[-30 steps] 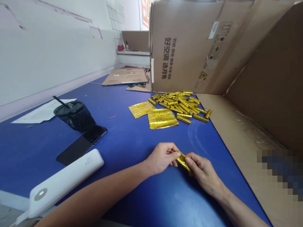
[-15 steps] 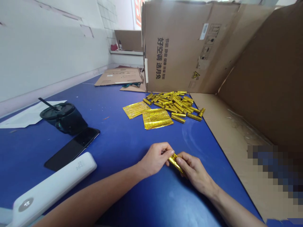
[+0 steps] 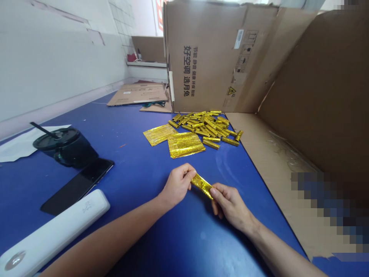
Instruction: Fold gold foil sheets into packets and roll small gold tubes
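A folded gold foil strip [image 3: 202, 184] is stretched between my two hands just above the blue table [image 3: 138, 169]. My left hand [image 3: 176, 185] pinches its left end and my right hand [image 3: 229, 206] pinches its right end. Farther back lie two flat gold foil sheets [image 3: 184, 144] side by side. Behind them sits a pile of several rolled gold foil pieces [image 3: 209, 127].
A dark lidded cup with a straw [image 3: 65, 148], a black phone [image 3: 77, 185] and a white oblong device [image 3: 52, 234] lie at the left. Large cardboard panels [image 3: 219, 57] stand at the back and right. Flat cardboard [image 3: 138, 94] and white paper [image 3: 20, 144] lie near the wall.
My hands have drawn apart, so the gold foil strip is now pulled out longer between them. The view has shifted a little to the right.
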